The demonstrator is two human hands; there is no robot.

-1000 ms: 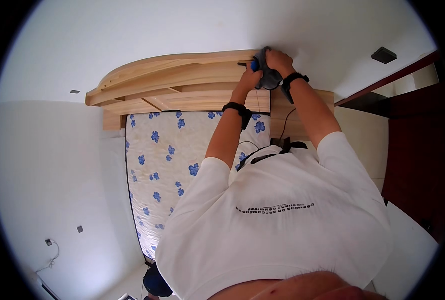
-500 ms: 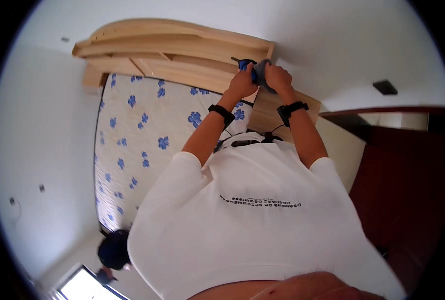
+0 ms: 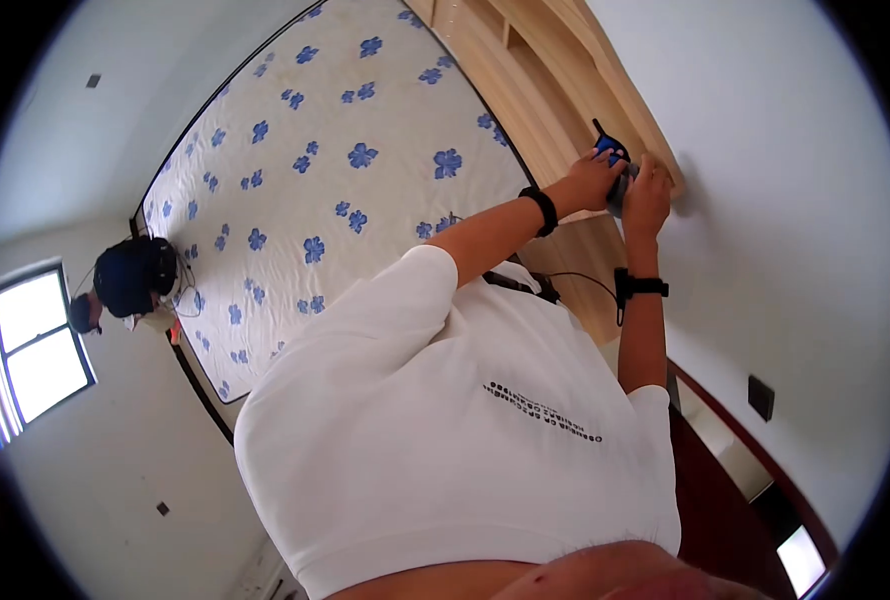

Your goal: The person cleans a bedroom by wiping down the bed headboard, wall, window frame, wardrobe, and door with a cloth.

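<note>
My left hand (image 3: 591,180) is closed round a blue object (image 3: 612,150) with a thin black part sticking out at its top. Beside it, my right hand (image 3: 649,202) grips a grey cloth (image 3: 620,190), which is bunched up between the two hands. Both hands are close together over the end of the pale wooden headboard (image 3: 535,100). Fingers cover much of the blue object, so its full shape is hidden. Each wrist wears a black band.
A mattress (image 3: 315,200) with blue flowers lies left of the headboard. At its far side is another person in dark clothes (image 3: 135,275), near a window (image 3: 40,340). A black cable (image 3: 575,274) crosses a wooden surface below my hands. White wall rises on the right.
The view has swung round, so the headboard now slants down the upper right and the other person shows more fully at left. Both hands still hold the blue object and cloth.
</note>
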